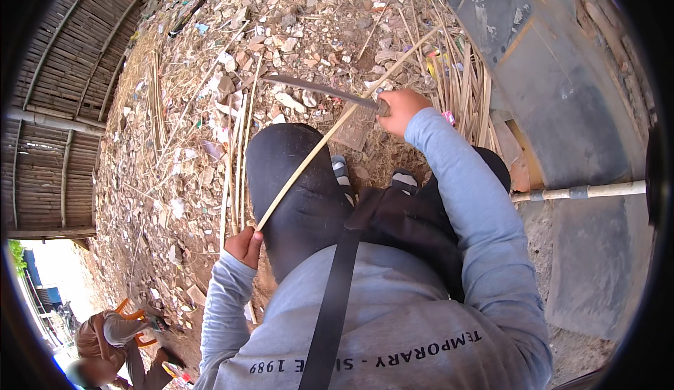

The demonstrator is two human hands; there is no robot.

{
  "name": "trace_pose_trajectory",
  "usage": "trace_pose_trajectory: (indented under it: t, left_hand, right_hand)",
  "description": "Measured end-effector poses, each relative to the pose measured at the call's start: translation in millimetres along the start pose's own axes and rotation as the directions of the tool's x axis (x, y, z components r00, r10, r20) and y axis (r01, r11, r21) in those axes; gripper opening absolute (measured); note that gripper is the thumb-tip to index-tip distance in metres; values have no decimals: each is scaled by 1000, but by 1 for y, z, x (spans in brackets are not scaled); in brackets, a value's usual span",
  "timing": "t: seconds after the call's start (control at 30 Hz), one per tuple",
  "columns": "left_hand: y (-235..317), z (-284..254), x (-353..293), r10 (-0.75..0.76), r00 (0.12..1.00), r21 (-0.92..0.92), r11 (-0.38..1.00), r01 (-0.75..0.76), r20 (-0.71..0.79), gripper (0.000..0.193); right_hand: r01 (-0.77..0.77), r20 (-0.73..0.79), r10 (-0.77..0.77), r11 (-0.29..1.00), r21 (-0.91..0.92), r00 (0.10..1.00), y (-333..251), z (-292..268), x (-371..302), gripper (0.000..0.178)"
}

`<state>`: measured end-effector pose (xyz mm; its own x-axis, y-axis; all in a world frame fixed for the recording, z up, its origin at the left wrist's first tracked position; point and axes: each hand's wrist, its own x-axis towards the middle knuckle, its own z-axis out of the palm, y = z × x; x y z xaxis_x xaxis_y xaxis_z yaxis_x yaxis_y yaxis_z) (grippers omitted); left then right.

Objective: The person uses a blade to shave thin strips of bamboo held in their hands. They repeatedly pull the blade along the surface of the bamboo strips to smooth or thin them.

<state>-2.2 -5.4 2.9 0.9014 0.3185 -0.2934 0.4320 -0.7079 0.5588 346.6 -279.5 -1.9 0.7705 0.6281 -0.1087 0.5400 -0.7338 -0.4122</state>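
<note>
A long, thin bamboo strip (303,163) slants across my left thigh, up and to the right over the ground. Its near end is pinched in my left hand (243,247), beside my left knee. My right hand (404,112) is closed round the handle of a long-bladed knife (316,87), ahead of my knees. The dark blade points left and crosses the strip close to the handle. Whether the edge bites into the bamboo I cannot tell. My fingers hide most of the handle.
Several pale strips (235,158) lie left of my left leg. A bundle of split strips (467,95) rests beyond my right arm, near grey sheets (562,109). Rubble (295,39) covers the ground. A bamboo wall (60,53) stands left; another person (112,337) sits at lower left.
</note>
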Motion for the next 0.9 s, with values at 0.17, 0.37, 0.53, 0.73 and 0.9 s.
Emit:
trace_pose_trajectory:
  t: [0.17,0.37,0.53,0.73,0.9]
  left_hand:
    - [-4,4,8,56,998,-55,997,-56,-15,47]
    - [0,-4,4,25,1000,-47,999,-25,-16,47]
    - [10,-7,7,26,1000,-24,999,-26,14,46]
    - [4,-12,4,7,999,-44,999,-5,37,46]
    - [4,-10,7,-34,996,-77,996,40,86,46]
  right_hand:
    - [40,-112,-28,993,109,993,21,10,3,35]
    - [72,-68,-70,997,28,995,7,1,0,34]
    - [-129,-28,133,984,125,991,30,1,8,38]
    - [-22,-38,24,998,67,999,7,-9,1,33]
    - [-80,-116,92,991,107,989,36,7,12,34]
